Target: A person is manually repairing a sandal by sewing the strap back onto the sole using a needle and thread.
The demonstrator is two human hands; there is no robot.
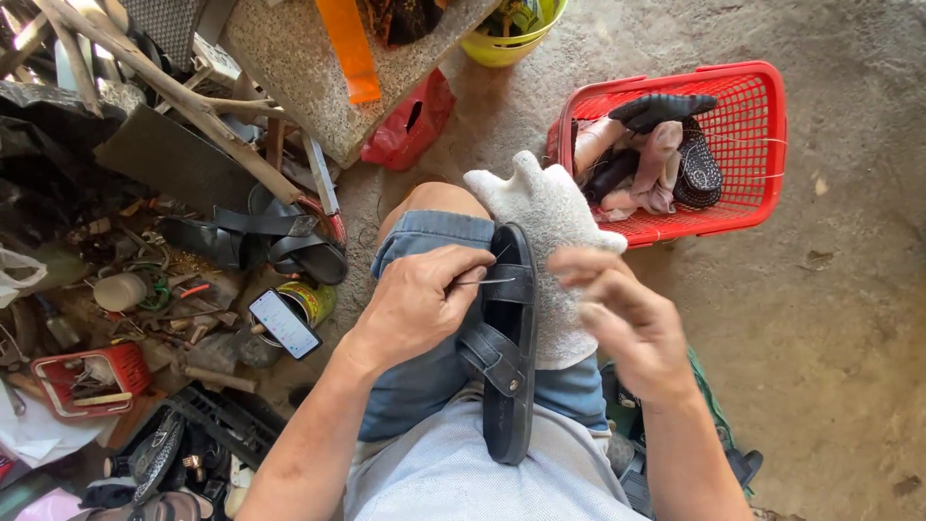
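The left hand [415,304] pinched a needle [485,282] against the black sandal [508,338]; at three o'clock, the right hand [627,323] hovered half-curled, empty.

The black strapped sandal [508,338] looks like matt leather or rubber, lying on a white knitted cloth glove [550,241] with a nubbly surface. Beside the glove, the red latticed basket [762,145] is glossy plastic, and the floor [849,318] under it is rough grey concrete.
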